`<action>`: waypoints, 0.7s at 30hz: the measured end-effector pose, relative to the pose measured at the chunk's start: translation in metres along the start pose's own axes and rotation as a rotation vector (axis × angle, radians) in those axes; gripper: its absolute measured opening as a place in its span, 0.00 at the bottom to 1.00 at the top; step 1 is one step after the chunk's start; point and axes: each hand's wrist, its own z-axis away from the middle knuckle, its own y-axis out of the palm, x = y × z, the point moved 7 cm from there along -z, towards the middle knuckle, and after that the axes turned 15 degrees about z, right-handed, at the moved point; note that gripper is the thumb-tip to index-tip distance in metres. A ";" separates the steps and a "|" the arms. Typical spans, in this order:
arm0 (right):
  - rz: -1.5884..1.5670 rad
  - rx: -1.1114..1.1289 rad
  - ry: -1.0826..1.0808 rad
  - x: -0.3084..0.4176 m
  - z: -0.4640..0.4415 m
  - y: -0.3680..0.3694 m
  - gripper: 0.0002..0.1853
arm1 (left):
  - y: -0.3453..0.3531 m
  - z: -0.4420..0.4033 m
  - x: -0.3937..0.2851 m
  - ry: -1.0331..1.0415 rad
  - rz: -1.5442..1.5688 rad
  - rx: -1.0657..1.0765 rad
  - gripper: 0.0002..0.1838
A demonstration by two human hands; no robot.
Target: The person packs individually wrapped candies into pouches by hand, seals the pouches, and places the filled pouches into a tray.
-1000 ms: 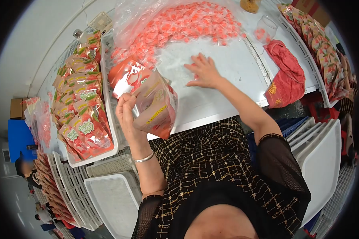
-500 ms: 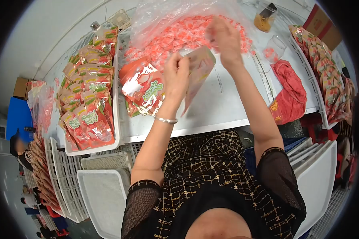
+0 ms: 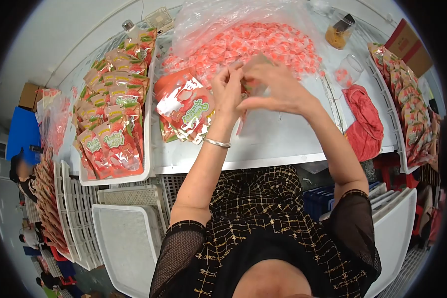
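My left hand [image 3: 227, 93], with a silver bangle at the wrist, pinches the edge of a pouch [image 3: 259, 60] held up over the table. Against the pouch's other side is my right hand [image 3: 283, 89], its thumb stretched apart from the fingers. The fingertips are slightly blurred, and whether any candy is in them I cannot see. Behind both hands spreads a heap of pink wrapped candies [image 3: 263, 42], partly on clear plastic. Beside my left wrist lies a stack of flat red printed pouches [image 3: 186, 107].
A white tray [image 3: 147, 171] of filled pouches stands at left; another tray [image 3: 377, 74] of pouches is at right. A red cloth bag [image 3: 363, 124], a clear cup [image 3: 350, 69] and a jar [image 3: 338, 34] sit right of the heap. Empty trays [image 3: 124, 238] lean below the table edge.
My right hand has come from the candy heap down and toward the pouch. The pouch has turned and is now mostly covered by my hands. The view has shifted slightly.
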 end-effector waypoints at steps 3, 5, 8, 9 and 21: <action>0.393 0.407 0.060 -0.008 0.003 0.030 0.19 | 0.001 0.006 -0.003 -0.089 0.261 0.197 0.10; 0.223 0.454 0.009 -0.017 0.015 0.027 0.12 | -0.013 -0.002 -0.013 -0.044 0.203 0.242 0.13; 0.253 0.164 -0.360 0.020 0.023 -0.002 0.07 | -0.026 -0.021 -0.019 0.104 -0.190 0.243 0.18; 0.250 0.165 -0.364 0.019 0.024 -0.003 0.07 | -0.038 -0.024 -0.012 0.105 -0.191 0.238 0.18; 0.092 0.622 -0.225 0.002 0.019 0.036 0.19 | -0.002 0.028 -0.005 0.020 -0.341 0.492 0.23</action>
